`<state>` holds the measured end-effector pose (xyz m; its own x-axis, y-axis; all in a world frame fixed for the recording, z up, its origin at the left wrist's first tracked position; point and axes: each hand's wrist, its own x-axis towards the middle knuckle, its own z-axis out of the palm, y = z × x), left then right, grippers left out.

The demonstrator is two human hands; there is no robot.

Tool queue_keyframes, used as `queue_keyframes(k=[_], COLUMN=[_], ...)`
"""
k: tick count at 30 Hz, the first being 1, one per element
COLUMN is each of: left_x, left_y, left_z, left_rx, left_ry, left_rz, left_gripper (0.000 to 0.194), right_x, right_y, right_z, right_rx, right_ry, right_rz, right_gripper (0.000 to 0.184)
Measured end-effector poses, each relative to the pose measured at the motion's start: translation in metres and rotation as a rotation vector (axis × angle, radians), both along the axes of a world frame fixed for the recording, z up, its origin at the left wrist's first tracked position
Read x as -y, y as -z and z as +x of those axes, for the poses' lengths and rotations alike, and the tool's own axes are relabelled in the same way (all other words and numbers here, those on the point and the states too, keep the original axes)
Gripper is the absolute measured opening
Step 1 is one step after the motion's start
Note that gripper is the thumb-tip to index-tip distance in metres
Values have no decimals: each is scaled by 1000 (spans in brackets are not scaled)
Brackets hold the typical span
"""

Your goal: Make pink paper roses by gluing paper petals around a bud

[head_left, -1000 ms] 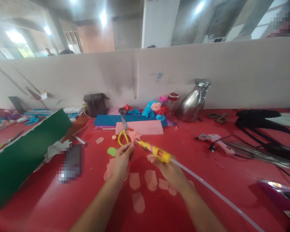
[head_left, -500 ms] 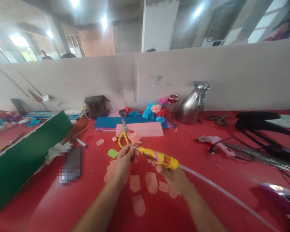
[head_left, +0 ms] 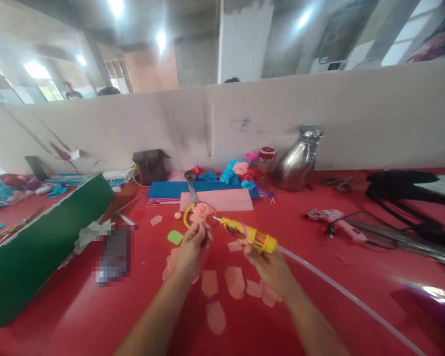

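A pink paper flower (head_left: 202,212) is pinched from below in my left hand (head_left: 192,247), its petals facing up and away. My right hand (head_left: 269,267) is wrapped round a yellow glue gun (head_left: 248,234), whose tip points left and stands a little apart from the flower. A long clear glue stick (head_left: 326,278) trails from the gun's back end toward the lower right. Cut pink petals (head_left: 235,282) lie on the red table (head_left: 163,321) around and between my hands. Behind the flower lie scissors (head_left: 187,215) with yellow handles, partly hidden.
Folded pink paper (head_left: 233,200) and a blue sheet (head_left: 166,189) lie ahead, with finished paper flowers (head_left: 237,173) behind. A steel jug (head_left: 296,160) stands by the wall. At right is a pink corded tool (head_left: 341,224); at left, a green board (head_left: 48,247).
My left hand has turned the flower upright so its petals show more. The glue gun's tip has drawn back to the right, away from my left fingers.
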<state>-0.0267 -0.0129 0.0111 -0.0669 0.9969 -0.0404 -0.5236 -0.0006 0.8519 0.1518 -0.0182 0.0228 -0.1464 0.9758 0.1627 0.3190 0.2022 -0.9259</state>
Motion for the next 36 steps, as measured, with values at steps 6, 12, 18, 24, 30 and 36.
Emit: queue_keyframes(k=[6,12,18,24,30,36], left_x=[0,1,3,3,3,3], left_y=[1,-1,-2,-1,1,-1], left_z=[2,3,4,4,3,3], left_rx=[23,59,42,31,46,39], left_ry=[62,84,106,128,125,131], left_rz=[48,55,35,46,37,49], left_gripper=[26,21,25,25,25,24], right_x=[-1,-1,0,0,-1,1], right_y=[4,6,3,4,5,0], right_z=[-1,-2,-5,-5,-4,-4], right_rx=[54,45,34,19,18,33], right_ry=[-24,-73,-90,-95,-89,-49], right_rz=[48,7,17,54,65,63], right_gripper=[51,48,44,38,36,39])
